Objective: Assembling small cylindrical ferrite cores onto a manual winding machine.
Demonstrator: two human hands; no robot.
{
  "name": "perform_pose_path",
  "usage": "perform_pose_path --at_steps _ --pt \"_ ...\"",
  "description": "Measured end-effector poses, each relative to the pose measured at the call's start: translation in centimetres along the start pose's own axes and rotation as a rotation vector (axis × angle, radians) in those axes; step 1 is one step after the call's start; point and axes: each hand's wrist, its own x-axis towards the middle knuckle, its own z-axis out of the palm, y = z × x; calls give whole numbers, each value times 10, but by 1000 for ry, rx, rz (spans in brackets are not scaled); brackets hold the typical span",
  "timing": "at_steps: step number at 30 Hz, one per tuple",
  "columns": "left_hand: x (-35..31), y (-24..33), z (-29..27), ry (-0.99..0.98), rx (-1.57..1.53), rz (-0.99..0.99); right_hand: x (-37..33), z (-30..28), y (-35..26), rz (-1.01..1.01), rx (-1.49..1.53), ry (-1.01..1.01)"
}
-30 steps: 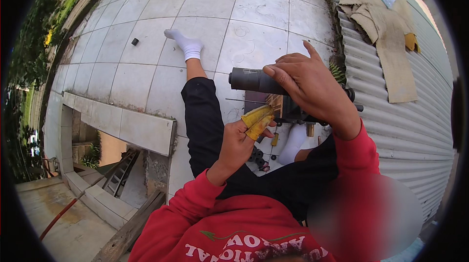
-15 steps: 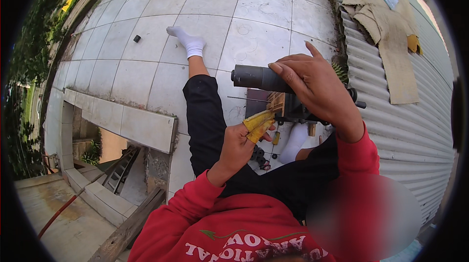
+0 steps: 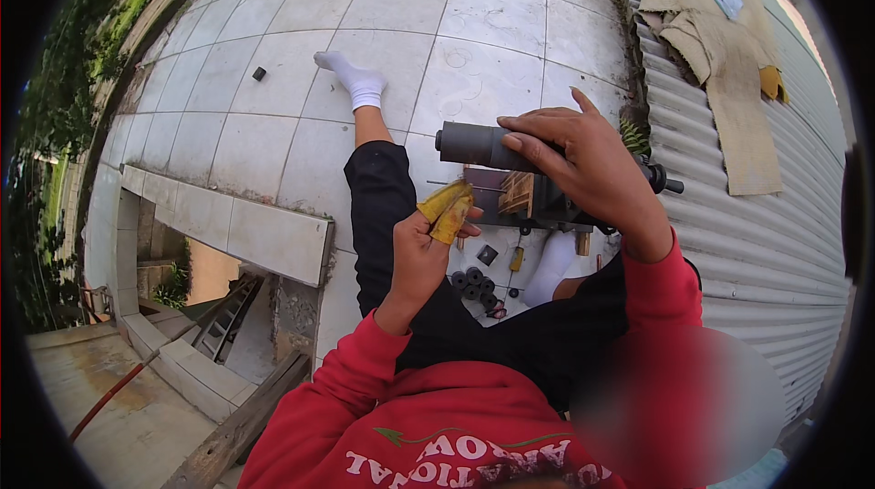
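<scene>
My right hand (image 3: 588, 161) is closed over a dark grey cylinder (image 3: 474, 144), with its thumb along the near side. Below it is a dark vise-like device (image 3: 556, 205) with a crank handle (image 3: 673, 185). A slatted wooden block (image 3: 518, 194) sits at its left side, and a thin metal rod (image 3: 489, 188) juts left from it. My left hand (image 3: 424, 243) wears yellow finger guards (image 3: 445, 208). Its guarded fingers are pressed together across the rod, left of the block; their exact hold on it is partly hidden.
Several black cylindrical pieces (image 3: 474, 285) lie between my legs, near a square black piece (image 3: 488, 255) and a small yellow-handled tool (image 3: 517, 258). A small black block (image 3: 259, 73) lies on the tiles. Corrugated roofing (image 3: 729, 261) with brown cloth (image 3: 743, 138) borders the right; an opening (image 3: 205, 279) is at left.
My left hand has moved left along the rod, away from the wooden block, uncovering the black pieces below. My right hand stays on the cylinder.
</scene>
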Motion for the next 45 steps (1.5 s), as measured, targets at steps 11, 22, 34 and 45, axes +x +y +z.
perform_pose_path --at_steps 11,22,34,45 --pt "92 93 -14 -206 454 579 -5 -1 -3 14 27 77" --pt "115 69 3 -327 492 797 -67 40 -31 94 258 723" --pt "106 62 4 -346 309 652 -16 65 -49 -37 -193 767" --pt "86 49 9 -13 369 751 -14 53 -43 12 127 849"
